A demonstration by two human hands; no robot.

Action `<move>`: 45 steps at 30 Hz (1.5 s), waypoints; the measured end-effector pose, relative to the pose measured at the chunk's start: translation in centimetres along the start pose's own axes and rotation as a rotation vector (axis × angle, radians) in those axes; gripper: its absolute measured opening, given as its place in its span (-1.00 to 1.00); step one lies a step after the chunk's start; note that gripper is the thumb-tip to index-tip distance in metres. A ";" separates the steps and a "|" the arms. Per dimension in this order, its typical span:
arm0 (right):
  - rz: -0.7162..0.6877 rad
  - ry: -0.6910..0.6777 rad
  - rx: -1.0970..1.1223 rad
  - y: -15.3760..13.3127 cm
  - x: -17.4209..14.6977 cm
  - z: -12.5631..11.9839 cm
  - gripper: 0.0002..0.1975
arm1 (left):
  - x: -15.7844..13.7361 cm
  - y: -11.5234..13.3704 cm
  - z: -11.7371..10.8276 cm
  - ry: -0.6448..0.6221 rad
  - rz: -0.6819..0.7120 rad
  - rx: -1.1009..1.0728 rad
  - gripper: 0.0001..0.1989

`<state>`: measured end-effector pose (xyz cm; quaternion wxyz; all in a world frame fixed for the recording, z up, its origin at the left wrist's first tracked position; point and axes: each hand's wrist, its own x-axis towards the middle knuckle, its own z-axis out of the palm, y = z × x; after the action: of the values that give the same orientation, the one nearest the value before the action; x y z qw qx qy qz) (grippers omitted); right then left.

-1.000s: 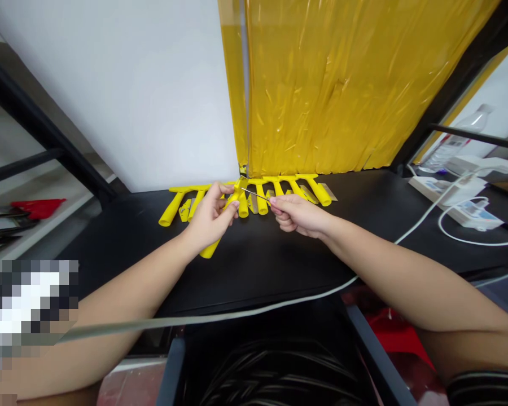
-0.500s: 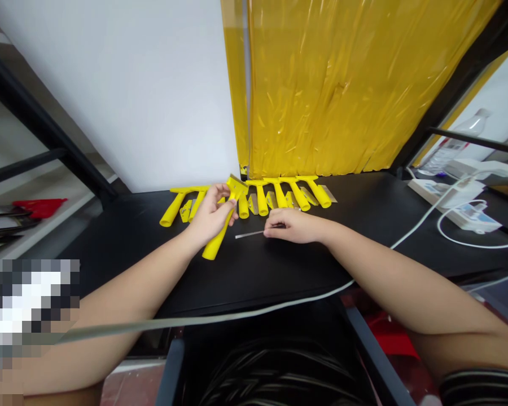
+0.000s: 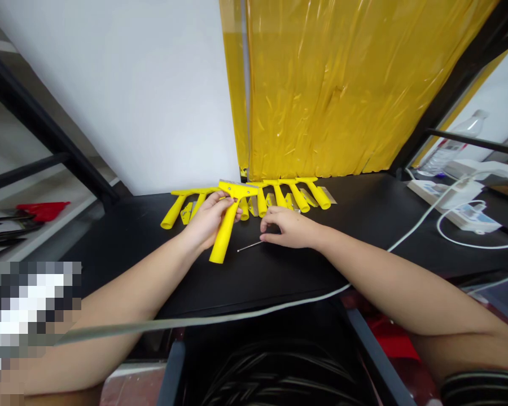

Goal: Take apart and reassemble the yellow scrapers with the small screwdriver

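Note:
My left hand [image 3: 211,219] is closed around the neck of a yellow plastic scraper [image 3: 225,231]. Its wide head, with a metal blade along the far edge, points away from me, and the open end of its handle points toward me. To the right, my right hand [image 3: 290,226] is curled around a screwdriver; thumb and forefinger are parted, and the other fingers are hidden. The thin metal shaft [image 3: 249,246] sticks out leftward below the thumb, while its handle is out of sight. Behind both hands, several more yellow scrapers [image 3: 281,194] lie in a row.
The black desk [image 3: 220,287] backs onto a white panel [image 3: 152,101] and a yellow plastic sheet [image 3: 342,90]. At right are a power strip [image 3: 469,217] with white cables and a clear bottle [image 3: 452,144]. A pale cable [image 3: 258,310] crosses the desk's front edge. Black frame posts stand at both sides.
My left hand has turned the scraper so its head faces up and its blade edge shows. My right thumb and forefinger have parted, and the screwdriver's tip has dropped slightly toward me.

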<state>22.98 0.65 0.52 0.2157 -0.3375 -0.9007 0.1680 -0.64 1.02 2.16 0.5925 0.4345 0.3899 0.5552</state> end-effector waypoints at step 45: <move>1.090 0.396 -0.243 19.2 -5.1 -10.5 -0.59 | 4.1 0.9 -7.3 -0.122 0.598 1.243 -0.88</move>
<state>42.00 12.52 -0.60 0.2222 -0.7988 -0.5527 0.0840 -7.47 5.71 0.83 0.0759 0.8125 0.4652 0.3429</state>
